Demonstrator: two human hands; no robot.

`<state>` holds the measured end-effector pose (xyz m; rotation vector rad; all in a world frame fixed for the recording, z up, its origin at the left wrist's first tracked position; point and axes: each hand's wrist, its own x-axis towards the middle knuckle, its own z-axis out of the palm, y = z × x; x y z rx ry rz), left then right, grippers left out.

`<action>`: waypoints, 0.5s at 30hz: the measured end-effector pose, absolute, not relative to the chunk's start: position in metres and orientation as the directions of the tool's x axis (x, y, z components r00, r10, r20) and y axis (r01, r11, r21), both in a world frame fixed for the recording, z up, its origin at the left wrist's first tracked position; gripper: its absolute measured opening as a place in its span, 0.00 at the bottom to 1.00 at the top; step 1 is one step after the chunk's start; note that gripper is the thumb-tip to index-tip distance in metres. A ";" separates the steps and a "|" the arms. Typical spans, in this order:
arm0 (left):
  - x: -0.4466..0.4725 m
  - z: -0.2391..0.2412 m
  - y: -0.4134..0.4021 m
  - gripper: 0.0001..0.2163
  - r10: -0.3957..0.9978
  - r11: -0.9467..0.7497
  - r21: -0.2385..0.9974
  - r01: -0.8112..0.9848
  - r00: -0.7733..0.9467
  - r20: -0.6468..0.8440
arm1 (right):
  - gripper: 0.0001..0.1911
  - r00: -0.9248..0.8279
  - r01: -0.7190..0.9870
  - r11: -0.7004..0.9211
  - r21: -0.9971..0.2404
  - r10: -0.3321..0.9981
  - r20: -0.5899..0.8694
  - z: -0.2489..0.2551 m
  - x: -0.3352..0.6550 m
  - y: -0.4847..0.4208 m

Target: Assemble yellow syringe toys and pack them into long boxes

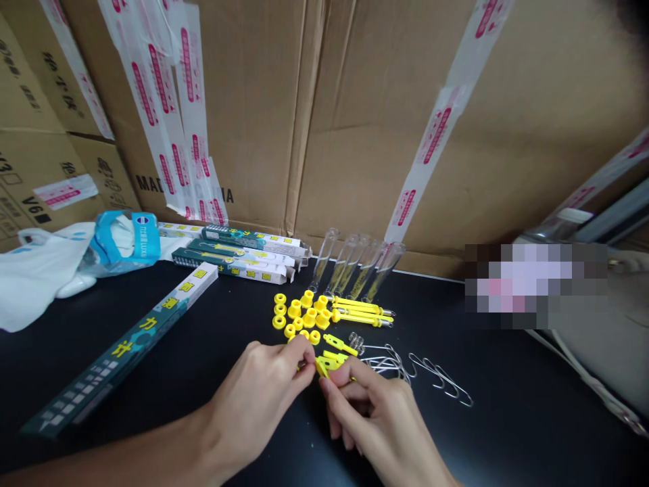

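Observation:
My right hand (pixel 372 406) pinches a small yellow plastic piece (pixel 321 367) between thumb and fingertips. Close beside it, my left hand (pixel 266 379) has thumb and forefinger pressed together; whatever lies between them is hidden. Around the fingertips are more yellow plastic pointer pieces (pixel 341 345), partly covered by the right hand. Just beyond sit several yellow flanged caps (pixel 309 317) and yellow rings (pixel 279 309). Small coil springs (pixel 356 341) and metal wire hooks (pixel 388 362) lie to the right of the fingers. Several yellow rods with metal ends (pixel 362 311) lie behind them.
Several clear tubes (pixel 345 264) lie at the back, near a cardboard wall (pixel 365 135). Printed narrow boxes (pixel 238 253) are stacked back left, and one long box (pixel 126 345) lies diagonally in front. A blue-and-white plastic pack (pixel 124 240) is far left; a light bag (pixel 603 338) stands right.

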<state>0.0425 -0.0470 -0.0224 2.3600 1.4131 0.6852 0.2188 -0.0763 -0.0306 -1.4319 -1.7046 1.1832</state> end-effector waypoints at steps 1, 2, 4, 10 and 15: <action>0.042 -0.022 -0.047 0.04 0.886 -0.463 0.480 0.745 0.408 0.221 | 0.16 -0.234 0.427 0.011 -0.904 0.967 -0.099 -0.030 0.219 -0.075; 0.043 -0.021 -0.047 0.03 0.888 -0.457 0.473 0.753 0.412 0.203 | 0.15 -0.239 0.428 0.007 -0.904 0.965 -0.106 -0.030 0.220 -0.074; 0.043 -0.019 -0.047 0.03 0.893 -0.447 0.462 0.766 0.416 0.173 | 0.15 -0.249 0.428 0.004 -0.904 0.962 -0.113 -0.029 0.220 -0.072; 0.044 -0.017 -0.048 0.04 0.896 -0.431 0.460 0.776 0.428 0.117 | 0.14 -0.254 0.414 0.010 -0.910 0.961 -0.105 -0.028 0.219 -0.071; 0.042 -0.023 -0.046 0.04 0.900 -0.426 0.540 0.725 0.400 0.173 | 0.15 -0.267 0.377 -0.028 -0.926 0.954 -0.137 -0.028 0.218 -0.070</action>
